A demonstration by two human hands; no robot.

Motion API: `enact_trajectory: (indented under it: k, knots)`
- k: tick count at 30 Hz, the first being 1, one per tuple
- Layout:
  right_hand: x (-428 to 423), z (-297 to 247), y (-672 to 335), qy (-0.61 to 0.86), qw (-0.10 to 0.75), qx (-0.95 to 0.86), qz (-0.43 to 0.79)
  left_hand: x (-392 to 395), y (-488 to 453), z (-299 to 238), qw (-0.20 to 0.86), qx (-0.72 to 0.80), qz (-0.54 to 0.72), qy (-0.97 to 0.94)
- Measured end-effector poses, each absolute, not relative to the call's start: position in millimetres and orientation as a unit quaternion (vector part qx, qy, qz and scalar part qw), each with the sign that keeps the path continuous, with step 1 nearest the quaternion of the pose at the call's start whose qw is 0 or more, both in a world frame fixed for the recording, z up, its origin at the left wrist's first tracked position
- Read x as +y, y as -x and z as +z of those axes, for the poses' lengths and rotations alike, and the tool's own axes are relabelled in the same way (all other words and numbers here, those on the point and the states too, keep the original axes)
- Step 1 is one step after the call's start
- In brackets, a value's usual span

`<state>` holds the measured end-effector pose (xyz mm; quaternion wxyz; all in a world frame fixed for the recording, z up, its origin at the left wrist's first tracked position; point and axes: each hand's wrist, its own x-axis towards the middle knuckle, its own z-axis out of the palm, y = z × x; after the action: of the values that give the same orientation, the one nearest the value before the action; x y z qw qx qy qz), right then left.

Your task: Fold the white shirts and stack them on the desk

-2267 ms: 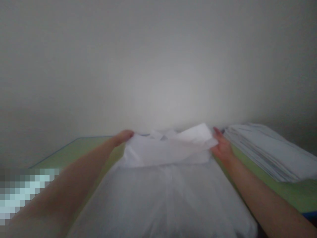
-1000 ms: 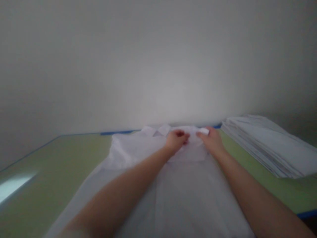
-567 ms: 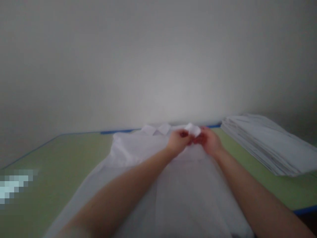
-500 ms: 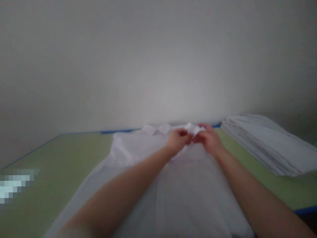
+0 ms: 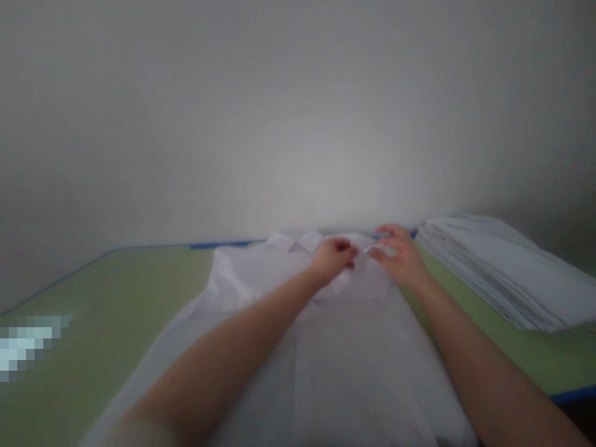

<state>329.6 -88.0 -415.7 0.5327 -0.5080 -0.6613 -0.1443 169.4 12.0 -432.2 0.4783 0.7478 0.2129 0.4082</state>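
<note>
A white shirt [image 5: 261,279] lies spread over the green table, narrowing toward its far end, where small pointed folds stand up. A seam crosses its upper part and a vertical strip runs down the middle. My left hand [image 5: 331,257] is at the upper right of the shirt, fingers curled in a pinch on the cloth. Just right of it, my right hand [image 5: 400,254] has its fingers spread at the shirt's far right edge. A raised bit of cloth shows by its thumb. Blur hides the exact contact of the fingertips.
On the right of the table lies a stack of flat white folded pieces [image 5: 507,267]. The green table [image 5: 153,279] has a blue edge and meets a plain grey wall [image 5: 298,124] at the back. A pixelated patch covers the lower left.
My right hand has moved slightly right, away from my left, and its fingers have spread. The cloth bunched up between the hands has gone down flatter. The left hand has shifted slightly left.
</note>
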Motion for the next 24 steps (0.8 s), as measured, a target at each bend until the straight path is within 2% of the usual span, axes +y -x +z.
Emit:
enact_trajectory:
  k: [2,5,9,16,19,24]
  knots:
    - [-92,-414,-327,0.504,0.525,-0.68,-0.086,11,-168,-432,0.461,0.22,0.409,-0.757]
    - [-95,-415,-318,0.544,0.454,-0.705,0.011,10,-168,-432,0.441,0.226,0.408,-0.767]
    - [-92,-419,-308,0.582,0.385,-0.716,0.016,11,-168,-432,0.412,0.229,0.418,-0.777]
    - [-80,-425,-317,0.694,0.376,-0.604,-0.11,5,-167,-429,0.317,0.215,0.422,-0.822]
    - [-81,-423,-319,0.684,0.385,-0.615,-0.081,-2,-165,-426,0.276,0.202,0.414,-0.844]
    - [-85,-417,-317,0.595,0.407,-0.693,0.009,-6,-163,-421,0.276,0.18,0.408,-0.852]
